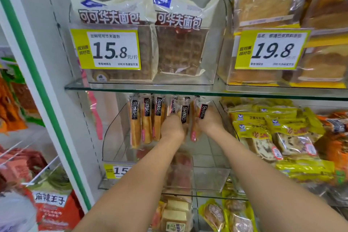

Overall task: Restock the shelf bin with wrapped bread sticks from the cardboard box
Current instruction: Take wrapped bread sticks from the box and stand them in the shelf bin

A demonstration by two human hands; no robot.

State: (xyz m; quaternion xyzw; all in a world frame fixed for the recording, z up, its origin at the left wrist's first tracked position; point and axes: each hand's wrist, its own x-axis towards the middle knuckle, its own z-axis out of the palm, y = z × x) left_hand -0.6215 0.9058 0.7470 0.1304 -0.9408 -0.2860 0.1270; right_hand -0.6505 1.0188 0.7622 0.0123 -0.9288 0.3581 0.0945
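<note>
Fingers of the right hand [210,121] were curled round wrapped bread sticks [194,128], held upright, dark label uppermost and pink end down. One more stick [184,115] stood between the two hands, touching the held bundle. The left hand [172,128] was just beside it. Its fingers pointed away from the camera, hidden behind the back of the hand, so it could not be told whether they gripped that stick or only steadied it.

Both hands were deep inside the clear shelf bin [109,133], near its back wall and towards the right half.

To the left of the hands a row of sticks [146,124] already stood on end against the back, side by side, labels up. The right end of that row was partly hidden by the left hand.

Front part of the bin held no sticks that could be seen; goods on the shelf below showed through it. A yellow price tag [117,171] was fixed to the front lip, partly hidden by the left forearm.

A glass shelf [150,88] lay directly above the bin and yellow packets [263,124] in the neighbouring bin to the right.

The cardboard box was not in view.

Judgement: restocking was partly done. Only one back row was forming, the handful in hand was not yet released, and most of the bin was left to fill.
</note>
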